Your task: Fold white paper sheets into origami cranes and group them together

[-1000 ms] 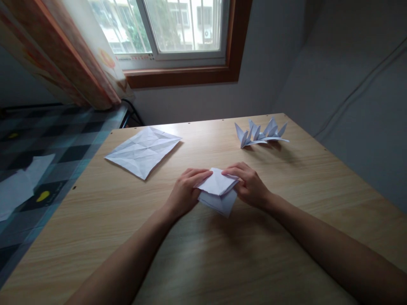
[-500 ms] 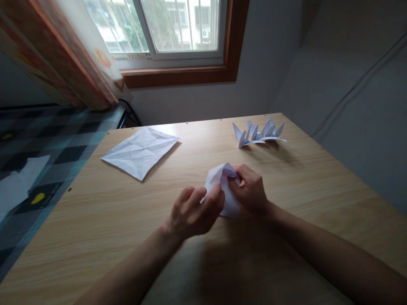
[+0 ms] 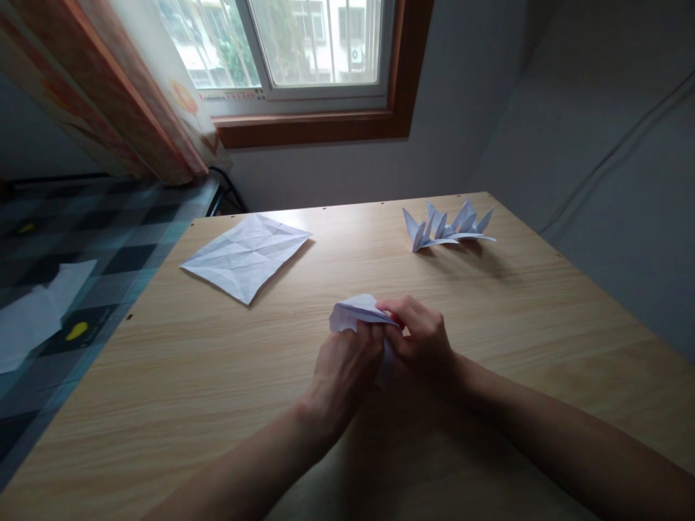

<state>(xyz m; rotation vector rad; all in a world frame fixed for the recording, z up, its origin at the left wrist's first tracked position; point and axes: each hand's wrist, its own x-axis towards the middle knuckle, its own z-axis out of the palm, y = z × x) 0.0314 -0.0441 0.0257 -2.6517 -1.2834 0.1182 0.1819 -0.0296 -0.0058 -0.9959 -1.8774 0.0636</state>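
A partly folded sheet of white paper [image 3: 358,307] is held between both hands above the middle of the wooden table. My left hand [image 3: 350,369] grips its near side, the fingertips tucked under a fold and partly hidden. At the paper's right end, my right hand [image 3: 420,336] pinches a folded edge between thumb and fingers. Some of the paper hangs down between the two hands, in shadow.
A creased, spread-out paper sheet [image 3: 247,257] lies at the table's far left. Several folded paper cranes [image 3: 448,228] stand at the far right of the wooden table [image 3: 190,391]. White paper [image 3: 32,318] rests on the checked cloth [image 3: 135,257] left of the table.
My left hand has turned, its fingers going under the paper. The paper has tipped over and its top now lies flatter. My right hand still pinches the right end.
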